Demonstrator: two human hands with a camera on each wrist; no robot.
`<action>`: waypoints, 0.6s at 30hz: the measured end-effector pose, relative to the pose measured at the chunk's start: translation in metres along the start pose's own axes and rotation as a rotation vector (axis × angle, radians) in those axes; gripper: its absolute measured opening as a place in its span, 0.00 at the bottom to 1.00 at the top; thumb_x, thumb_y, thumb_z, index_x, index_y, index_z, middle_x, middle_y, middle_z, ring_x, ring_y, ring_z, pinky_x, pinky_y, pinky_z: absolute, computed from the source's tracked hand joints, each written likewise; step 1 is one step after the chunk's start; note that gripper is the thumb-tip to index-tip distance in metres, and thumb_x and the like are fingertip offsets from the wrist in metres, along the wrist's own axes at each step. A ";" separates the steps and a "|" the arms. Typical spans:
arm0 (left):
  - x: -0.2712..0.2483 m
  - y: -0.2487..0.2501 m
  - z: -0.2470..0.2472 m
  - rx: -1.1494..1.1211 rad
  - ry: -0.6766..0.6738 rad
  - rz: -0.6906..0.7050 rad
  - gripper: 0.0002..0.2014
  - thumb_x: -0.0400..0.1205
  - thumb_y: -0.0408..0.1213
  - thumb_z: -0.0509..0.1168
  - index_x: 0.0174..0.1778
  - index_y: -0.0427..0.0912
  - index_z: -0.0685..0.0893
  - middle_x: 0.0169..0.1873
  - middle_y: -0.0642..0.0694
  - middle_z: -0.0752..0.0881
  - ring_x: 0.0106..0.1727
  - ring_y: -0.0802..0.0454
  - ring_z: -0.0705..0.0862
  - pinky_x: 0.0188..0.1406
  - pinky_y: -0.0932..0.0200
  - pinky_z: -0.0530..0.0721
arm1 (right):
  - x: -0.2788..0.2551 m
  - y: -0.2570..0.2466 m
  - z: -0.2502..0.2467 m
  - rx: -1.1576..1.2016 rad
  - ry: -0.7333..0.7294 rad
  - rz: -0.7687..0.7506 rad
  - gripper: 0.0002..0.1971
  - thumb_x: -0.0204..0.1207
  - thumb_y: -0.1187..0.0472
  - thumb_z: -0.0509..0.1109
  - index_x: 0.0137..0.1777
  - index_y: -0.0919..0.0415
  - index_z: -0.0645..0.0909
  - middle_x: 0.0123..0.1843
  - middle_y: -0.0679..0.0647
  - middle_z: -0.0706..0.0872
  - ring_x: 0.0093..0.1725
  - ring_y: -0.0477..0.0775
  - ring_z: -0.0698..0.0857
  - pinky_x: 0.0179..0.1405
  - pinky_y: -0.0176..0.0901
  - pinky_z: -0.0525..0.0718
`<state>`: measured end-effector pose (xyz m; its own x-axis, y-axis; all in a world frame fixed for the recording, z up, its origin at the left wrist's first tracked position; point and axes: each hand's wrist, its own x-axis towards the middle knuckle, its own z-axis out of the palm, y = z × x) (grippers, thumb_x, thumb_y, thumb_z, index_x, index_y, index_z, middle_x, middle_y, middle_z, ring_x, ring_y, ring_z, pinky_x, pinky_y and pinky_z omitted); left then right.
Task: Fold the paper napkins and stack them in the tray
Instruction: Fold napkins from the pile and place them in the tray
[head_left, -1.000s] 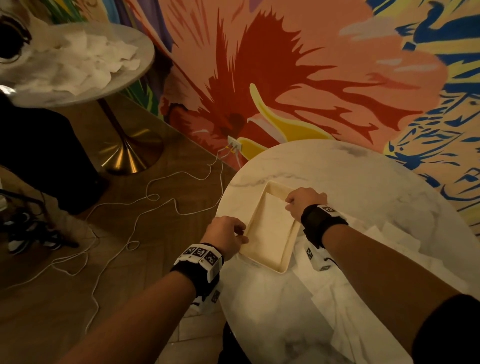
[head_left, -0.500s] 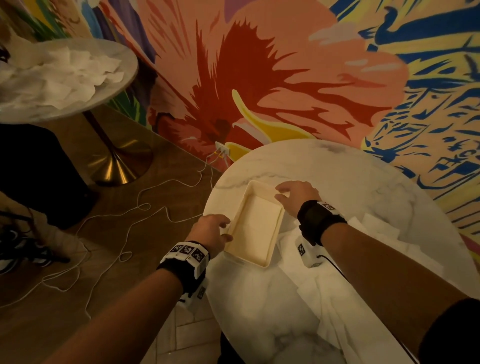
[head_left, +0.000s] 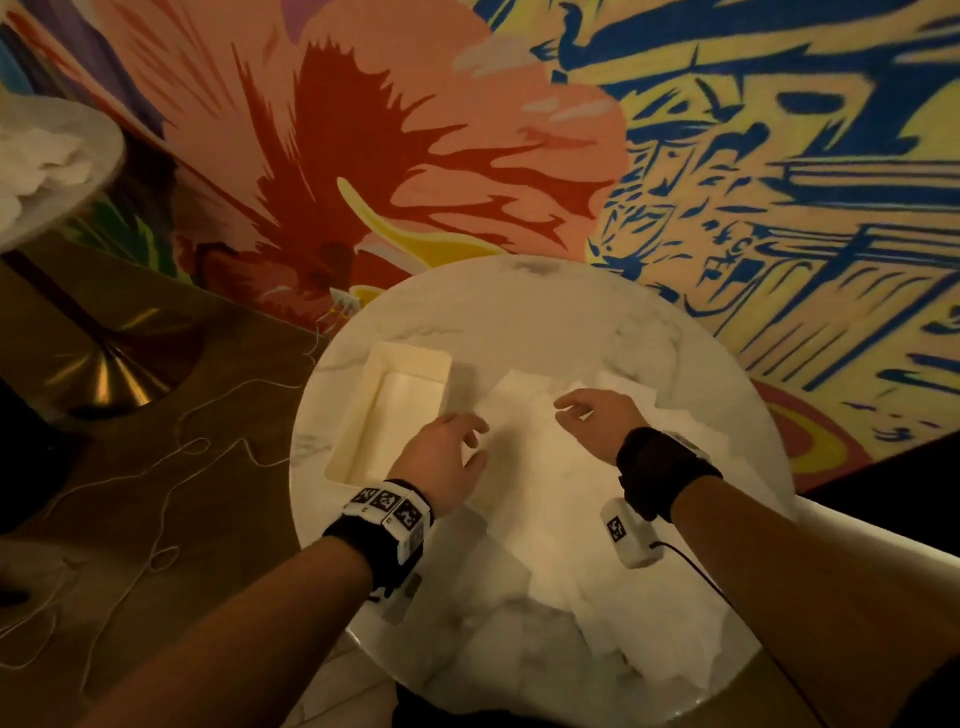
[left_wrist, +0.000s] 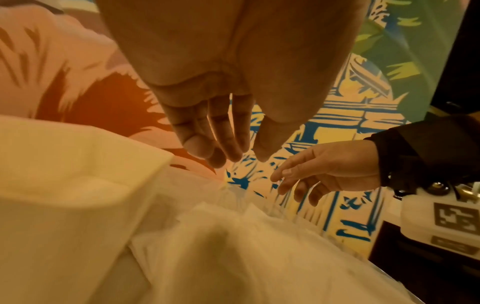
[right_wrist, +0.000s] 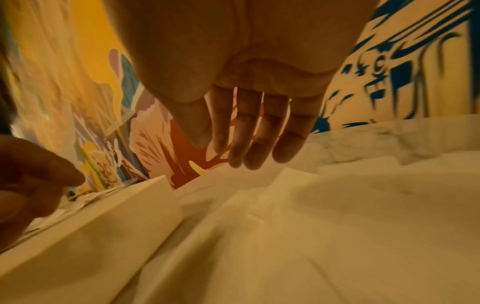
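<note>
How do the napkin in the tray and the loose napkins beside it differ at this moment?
The napkin in the tray lies flat and alone, inside the tray; the loose napkins sprawl rumpled and overlapping on the marble table, right of the tray. No hand touches the napkin in the tray; the left hand and right hand are over the loose napkins. Both are white paper.

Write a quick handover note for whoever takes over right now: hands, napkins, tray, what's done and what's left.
Left hand: open, holding nothing, over the napkin pile beside the tray.
Right hand: open, holding nothing, reaching over the same pile.
Tray: on the marble table, left of the pile, with a pale flat layer inside, apparently a folded napkin.
Left: the loose napkins are unfolded. Take one, fold it, stack it in the tray, repeat.
</note>
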<state>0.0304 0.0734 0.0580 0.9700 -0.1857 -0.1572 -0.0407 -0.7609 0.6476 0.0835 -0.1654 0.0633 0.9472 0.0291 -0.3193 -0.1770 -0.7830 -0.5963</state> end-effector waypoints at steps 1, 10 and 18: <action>0.000 0.006 0.012 -0.009 -0.043 -0.009 0.15 0.84 0.45 0.66 0.66 0.56 0.80 0.53 0.58 0.81 0.45 0.59 0.81 0.47 0.64 0.78 | -0.008 0.013 -0.004 -0.008 -0.004 0.021 0.11 0.80 0.53 0.70 0.60 0.50 0.86 0.54 0.50 0.87 0.50 0.50 0.83 0.54 0.37 0.78; -0.016 0.036 0.100 0.022 -0.307 -0.142 0.13 0.84 0.48 0.66 0.63 0.51 0.81 0.51 0.51 0.88 0.47 0.51 0.85 0.47 0.61 0.80 | -0.071 0.114 -0.017 -0.065 -0.082 0.201 0.12 0.81 0.55 0.69 0.59 0.57 0.86 0.61 0.53 0.87 0.60 0.53 0.84 0.55 0.34 0.75; -0.029 0.048 0.146 -0.094 -0.313 -0.266 0.27 0.83 0.47 0.68 0.76 0.51 0.67 0.44 0.54 0.86 0.44 0.51 0.86 0.46 0.57 0.82 | -0.098 0.144 -0.001 0.005 -0.158 0.241 0.15 0.79 0.48 0.71 0.61 0.54 0.84 0.59 0.51 0.86 0.54 0.50 0.83 0.53 0.36 0.78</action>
<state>-0.0346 -0.0488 -0.0153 0.8235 -0.1808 -0.5377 0.2377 -0.7507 0.6164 -0.0350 -0.2819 0.0095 0.8244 -0.0607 -0.5627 -0.3937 -0.7758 -0.4930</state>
